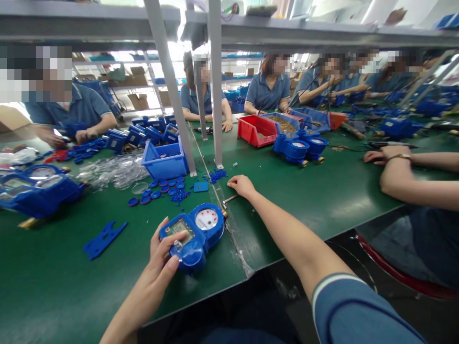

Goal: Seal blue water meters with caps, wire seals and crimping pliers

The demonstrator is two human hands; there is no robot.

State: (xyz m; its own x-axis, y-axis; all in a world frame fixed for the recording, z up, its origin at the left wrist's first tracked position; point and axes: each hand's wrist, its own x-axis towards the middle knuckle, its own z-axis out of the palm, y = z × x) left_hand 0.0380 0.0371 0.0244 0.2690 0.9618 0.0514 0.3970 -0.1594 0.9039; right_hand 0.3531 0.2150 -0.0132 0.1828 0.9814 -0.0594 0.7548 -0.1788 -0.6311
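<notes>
Blue meter [201, 235] lies on the green table [304, 205] near its front edge, just left of the seam [229, 229], its round dial [206, 219] turned up and away from the person. The left hand [161, 262] is closed around its near left side, the index finger laid across the display window [181, 231], the thumb against the side by the round blue cap [192, 253], the other fingers round the outer edge. The right hand [243, 186] has its fingers bent and drawn together, low over the table beside a heap of small blue pieces [217, 176]; whether it pinches one I cannot tell. A thin metal rod [231, 198] lies just below that hand. The right arm reaches well forward, almost straight, palm down, while the left forearm slants up from the lower edge. Red marks and a row of figures show on the dial, too small to read
</notes>
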